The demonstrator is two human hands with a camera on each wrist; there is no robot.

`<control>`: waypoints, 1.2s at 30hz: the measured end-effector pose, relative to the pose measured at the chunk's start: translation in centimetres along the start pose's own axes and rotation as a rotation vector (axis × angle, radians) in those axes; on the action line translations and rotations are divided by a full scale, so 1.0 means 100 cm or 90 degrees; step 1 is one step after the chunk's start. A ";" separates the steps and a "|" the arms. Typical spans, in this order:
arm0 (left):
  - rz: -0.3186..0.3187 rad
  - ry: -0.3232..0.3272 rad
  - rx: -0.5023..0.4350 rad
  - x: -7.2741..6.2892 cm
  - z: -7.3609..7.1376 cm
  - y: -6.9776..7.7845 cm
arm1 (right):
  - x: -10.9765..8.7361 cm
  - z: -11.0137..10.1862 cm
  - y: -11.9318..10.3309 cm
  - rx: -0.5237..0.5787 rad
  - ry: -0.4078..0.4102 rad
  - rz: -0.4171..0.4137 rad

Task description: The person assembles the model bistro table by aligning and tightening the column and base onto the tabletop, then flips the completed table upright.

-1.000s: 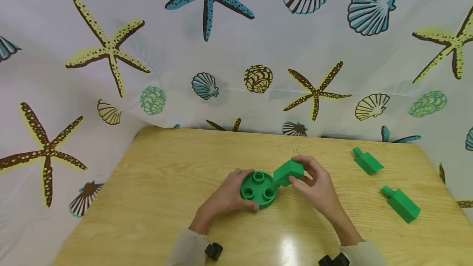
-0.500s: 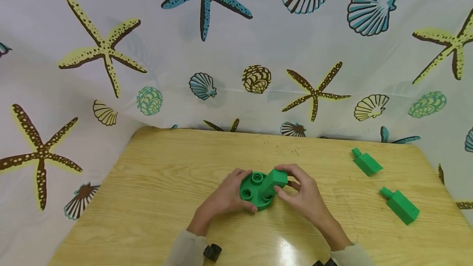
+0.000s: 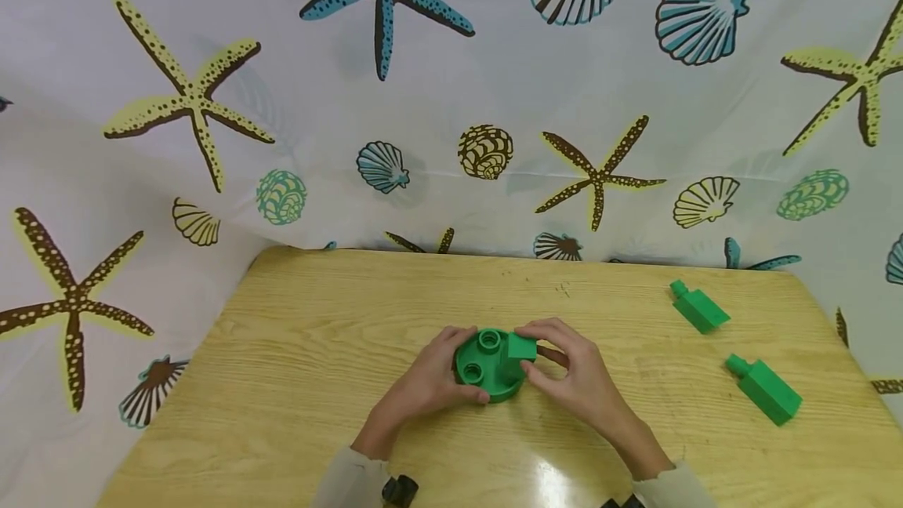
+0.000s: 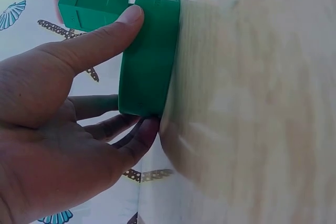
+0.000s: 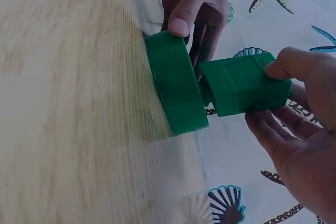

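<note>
A round green base point(image 3: 502, 392) with raised ring sockets lies on the table, two of its sockets showing. My left hand point(image 3: 436, 375) grips its rim from the left, thumb at the near side and fingers at the far side. My right hand point(image 3: 574, 373) pinches a green rectangular block point(image 3: 522, 346) by its top end. The block stands upright over the right part of the base. In the right wrist view a narrow gap shows between the block point(image 5: 247, 85) and the base point(image 5: 176, 85), with its peg partly visible there.
Two more green blocks with threaded-looking pegs lie on their sides at the right: one farther block point(image 3: 700, 310) and one nearer block point(image 3: 765, 390). The wooden table point(image 3: 339, 296) meets a curtain point(image 3: 423, 100) printed with shells and starfish.
My right hand has brought the block leftward and turned it from tilted to upright over the base's right socket. The left hand has kept its grip on the base.
</note>
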State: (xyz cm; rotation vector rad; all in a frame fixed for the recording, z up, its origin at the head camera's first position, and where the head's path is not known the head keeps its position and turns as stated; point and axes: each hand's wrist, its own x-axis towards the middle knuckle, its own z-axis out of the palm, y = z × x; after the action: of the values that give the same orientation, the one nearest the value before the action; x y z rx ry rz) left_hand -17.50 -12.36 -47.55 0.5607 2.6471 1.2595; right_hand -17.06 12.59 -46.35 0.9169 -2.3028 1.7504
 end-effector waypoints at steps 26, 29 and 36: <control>0.020 0.006 0.014 -0.005 0.004 -0.005 | -0.003 -0.014 0.001 0.008 -0.118 0.025; 0.015 0.008 0.010 -0.006 0.003 -0.006 | -0.002 -0.018 0.000 0.034 -0.166 0.023; 0.014 0.009 0.008 -0.003 0.000 -0.006 | 0.000 -0.020 -0.003 -0.001 -0.161 0.018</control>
State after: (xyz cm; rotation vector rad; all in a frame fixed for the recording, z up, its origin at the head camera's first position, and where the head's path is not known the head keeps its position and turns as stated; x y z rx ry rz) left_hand -17.35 -12.88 -48.03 0.5865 2.6697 1.2571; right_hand -17.40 14.36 -45.46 1.1735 -2.4764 1.7327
